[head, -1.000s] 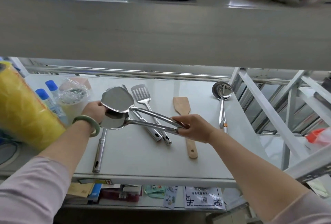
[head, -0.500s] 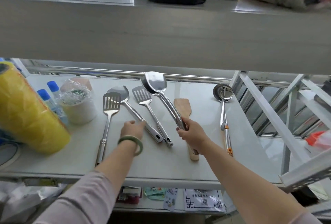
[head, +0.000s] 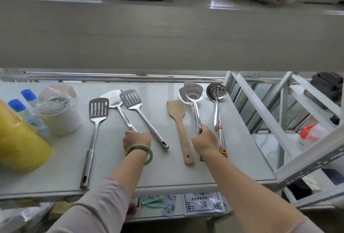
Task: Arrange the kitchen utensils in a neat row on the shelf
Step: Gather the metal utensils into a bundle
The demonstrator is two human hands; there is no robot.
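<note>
The right hand was closed around the handle of a steel turner, its blade lying far out ahead of the grip, between the wooden spatula on the inner side and the ladle on the outer. The left hand rested curled over the handle end of another steel turner; whether it actually gripped it I could not tell. That turner and the slotted spatula just beyond lay slanted, blades touching. A second slotted spatula lay straight at the far left. By my reckoning, the shelf row was roughly half tidy: the right side aligned, the slanted pair left to straighten.
</note>
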